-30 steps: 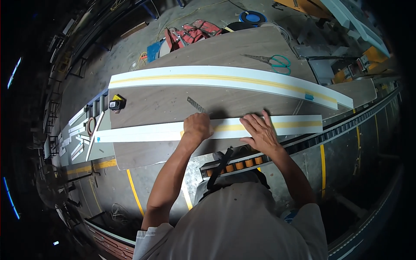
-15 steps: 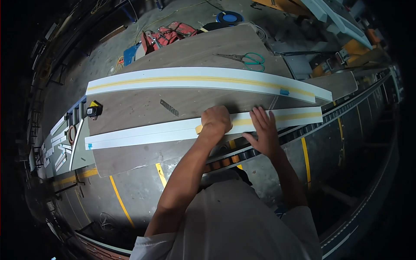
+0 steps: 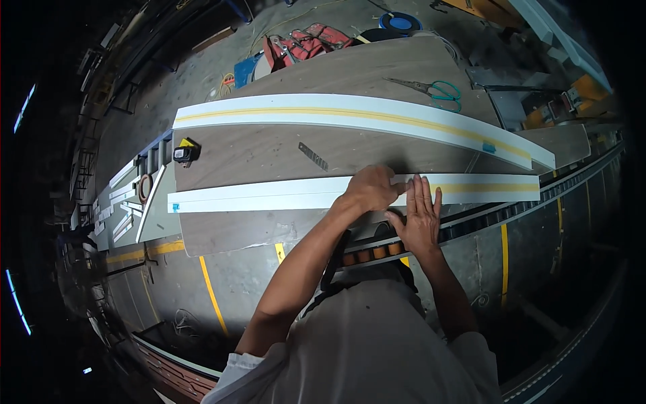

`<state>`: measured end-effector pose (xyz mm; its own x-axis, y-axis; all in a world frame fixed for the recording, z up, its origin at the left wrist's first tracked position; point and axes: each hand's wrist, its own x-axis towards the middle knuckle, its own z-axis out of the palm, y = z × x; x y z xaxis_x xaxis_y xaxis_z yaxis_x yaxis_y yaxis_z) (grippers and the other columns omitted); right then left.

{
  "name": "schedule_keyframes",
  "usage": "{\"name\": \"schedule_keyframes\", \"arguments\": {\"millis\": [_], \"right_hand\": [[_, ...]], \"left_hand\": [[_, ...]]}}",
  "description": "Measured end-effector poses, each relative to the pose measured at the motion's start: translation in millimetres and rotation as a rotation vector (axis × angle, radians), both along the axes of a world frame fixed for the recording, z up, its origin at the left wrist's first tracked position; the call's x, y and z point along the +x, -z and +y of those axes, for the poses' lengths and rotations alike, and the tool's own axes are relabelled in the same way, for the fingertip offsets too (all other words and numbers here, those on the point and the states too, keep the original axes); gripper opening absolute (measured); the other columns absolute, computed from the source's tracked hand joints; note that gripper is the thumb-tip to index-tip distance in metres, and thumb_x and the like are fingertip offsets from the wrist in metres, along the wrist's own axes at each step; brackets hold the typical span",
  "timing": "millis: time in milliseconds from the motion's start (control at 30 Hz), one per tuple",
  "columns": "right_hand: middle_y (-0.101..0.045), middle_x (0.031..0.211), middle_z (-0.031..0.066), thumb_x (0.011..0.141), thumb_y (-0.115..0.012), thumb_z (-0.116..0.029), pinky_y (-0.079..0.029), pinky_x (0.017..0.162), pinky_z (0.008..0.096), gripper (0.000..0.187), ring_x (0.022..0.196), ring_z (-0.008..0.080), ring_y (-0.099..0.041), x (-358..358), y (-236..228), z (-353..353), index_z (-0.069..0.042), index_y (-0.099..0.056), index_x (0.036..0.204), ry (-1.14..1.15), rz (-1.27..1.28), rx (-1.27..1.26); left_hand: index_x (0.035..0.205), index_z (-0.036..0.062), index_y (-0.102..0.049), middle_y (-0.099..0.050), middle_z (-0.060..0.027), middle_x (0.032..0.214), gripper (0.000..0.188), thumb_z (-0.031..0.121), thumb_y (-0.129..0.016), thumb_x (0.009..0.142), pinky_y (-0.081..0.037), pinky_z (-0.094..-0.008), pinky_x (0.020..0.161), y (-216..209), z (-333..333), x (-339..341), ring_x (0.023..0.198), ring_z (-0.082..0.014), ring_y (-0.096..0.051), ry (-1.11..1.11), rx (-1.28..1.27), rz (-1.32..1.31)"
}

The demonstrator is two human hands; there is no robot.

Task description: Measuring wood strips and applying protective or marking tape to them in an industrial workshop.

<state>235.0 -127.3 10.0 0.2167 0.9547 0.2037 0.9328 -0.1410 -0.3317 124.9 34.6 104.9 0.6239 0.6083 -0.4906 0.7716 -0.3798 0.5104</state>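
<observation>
While the near edge of the table is flanked toward its right by a conveyor with orange rollers, a long white strip is laid along that edge, its left end marked with blue tape at the table's left edge. The strip is covered by the right hand, its fingers straight and laid flat, the thumb held apart. Just beside it, the left hand is curled over the strip — what is clamped in its fingers, if anything, cannot be told. Yellow tape is seen from the hands to the strip's right end.

Beyond, a segmented blade is seen mid-table; a tape measure is placed by the left edge. A second white strip, striped in yellow, is stretched across toward the right edge — green-handled scissors are laid behind it. Past the far edge, red cloth is heaped.
</observation>
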Motion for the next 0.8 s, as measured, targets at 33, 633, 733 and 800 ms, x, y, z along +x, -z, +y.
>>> {"name": "schedule_keyframes", "arguments": {"millis": [33,633,733,800], "right_hand": [[-0.032,0.163,0.0210,0.089,-0.072,-0.048,-0.015,0.122,0.0608,0.092,0.154,0.0358,-0.026,-1.6,-0.3,0.0,0.005,-0.034,0.154,0.007,-0.008,0.014],[-0.029,0.166,0.0161,0.095,-0.067,-0.042,-0.015,0.126,0.0523,0.088,0.154,0.0342,-0.025,-19.1,-22.3,2.5,-0.007,-0.022,0.162,0.086,-0.234,-0.223],[-0.025,0.167,0.0170,0.096,-0.063,-0.047,-0.014,0.126,0.0523,0.089,0.155,0.0345,-0.022,-26.7,-20.6,4.5,-0.006,-0.019,0.162,0.115,-0.223,-0.262],[-0.023,0.167,0.0182,0.095,-0.063,-0.047,-0.013,0.126,0.0521,0.091,0.156,0.0350,-0.019,-34.5,-17.2,7.7,-0.004,-0.018,0.162,0.186,-0.224,-0.248]], "left_hand": [[0.118,0.0000,-0.073,-0.073,-0.0229,0.082,0.059,0.052,-0.068,0.091,-0.054,-0.0405,0.077,-1.5,4.7,-12.6,0.077,-0.0293,-0.071,-0.036,-0.104,-0.126],[0.106,0.0076,-0.080,-0.076,-0.0141,0.083,0.030,0.030,-0.079,0.086,-0.056,-0.0343,0.070,-42.2,165.0,-407.9,0.072,-0.0202,-0.072,-0.079,0.100,0.141],[0.095,0.0155,-0.082,-0.076,-0.0134,0.085,0.021,0.031,-0.074,0.085,-0.058,-0.0414,0.081,-17.9,151.4,-395.2,0.083,-0.0332,-0.073,0.040,0.370,0.232],[0.093,0.0158,-0.082,-0.076,-0.0133,0.085,0.019,0.030,-0.074,0.083,-0.058,-0.0413,0.081,-8.3,152.4,-388.7,0.084,-0.0327,-0.073,0.000,0.387,0.251]]}}
